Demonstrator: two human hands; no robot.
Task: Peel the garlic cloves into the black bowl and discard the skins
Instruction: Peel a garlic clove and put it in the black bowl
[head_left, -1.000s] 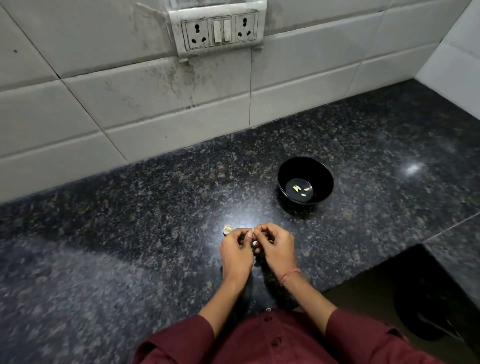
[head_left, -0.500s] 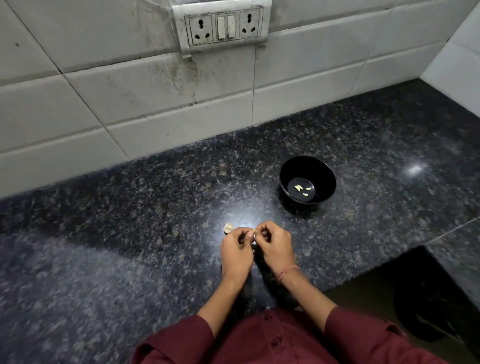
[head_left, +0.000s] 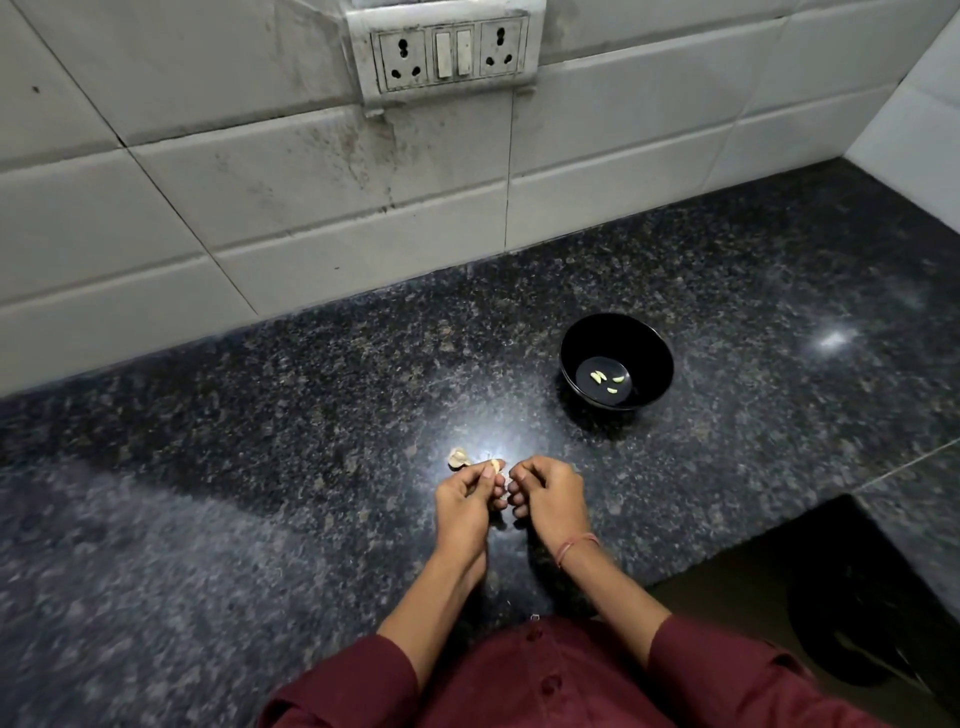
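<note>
The black bowl (head_left: 655, 347) stands on the dark granite counter (head_left: 260, 493), with three peeled garlic cloves (head_left: 598, 375) on its bottom. Near the counter's front edge, my left hand (head_left: 465, 506) pinches a pale garlic clove (head_left: 497, 465) between thumb and fingers. My right hand (head_left: 548, 499) is just to the right of it, fingers curled, their tips close to the left hand; what they hold is hidden. A small piece of garlic (head_left: 458, 458) lies on the counter just left of my left hand.
A tiled wall with a socket plate (head_left: 449, 52) rises behind the counter. At the lower right the counter is cut away, and a dark bin (head_left: 852, 644) stands on the floor below.
My hands have drawn slightly apart; the right hand has come off the clove, which stays in the left hand's fingertips. The camera has tilted a little.
</note>
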